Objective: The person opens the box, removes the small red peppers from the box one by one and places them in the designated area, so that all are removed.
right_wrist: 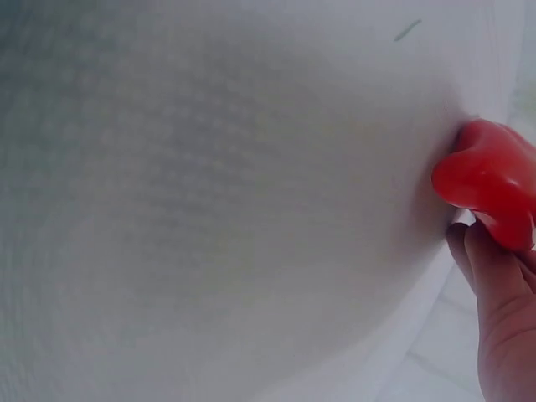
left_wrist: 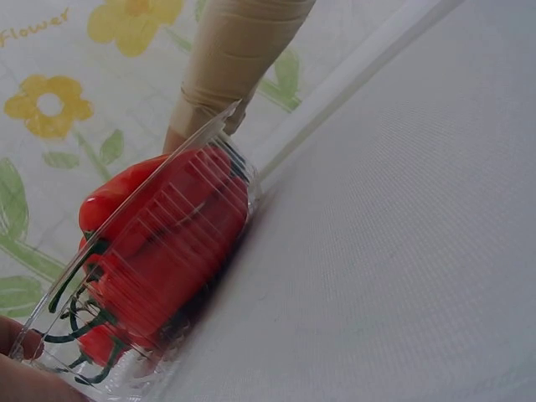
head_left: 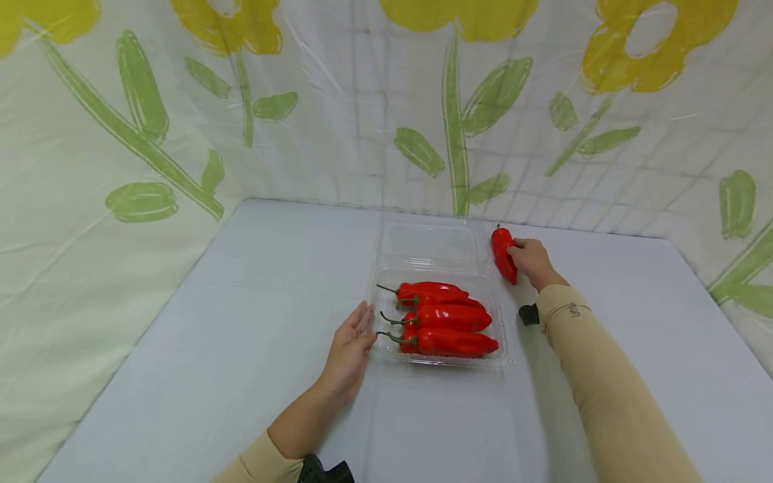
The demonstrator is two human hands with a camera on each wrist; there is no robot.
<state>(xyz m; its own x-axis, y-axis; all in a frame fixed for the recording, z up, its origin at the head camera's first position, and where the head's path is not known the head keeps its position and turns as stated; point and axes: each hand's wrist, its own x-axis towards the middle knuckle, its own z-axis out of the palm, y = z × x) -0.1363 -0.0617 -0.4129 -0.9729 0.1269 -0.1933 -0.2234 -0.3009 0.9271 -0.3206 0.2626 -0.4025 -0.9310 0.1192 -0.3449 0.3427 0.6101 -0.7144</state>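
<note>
A clear plastic clamshell box (head_left: 447,362) lies on the table with its lid folded back, several red peppers (head_left: 453,317) inside, green stems toward the left. My left hand (head_left: 347,352) holds the box's left side, thumb at the rim; the left wrist view shows the fingers (left_wrist: 25,368) at that same edge beside the stems. Beyond the box's right back corner, my right hand (head_left: 533,260) pinches a single red pepper (head_left: 502,251), its stem pointing to the back. In the right wrist view this pepper (right_wrist: 494,172) appears close against the white surface, thumb and fingers on it.
The clear lid (head_left: 430,241) lies flat behind the box, toward the table's back edge. A white cloth covers the table (head_left: 272,282). Behind it hangs a white curtain (head_left: 326,147) printed with yellow flowers and green leaves.
</note>
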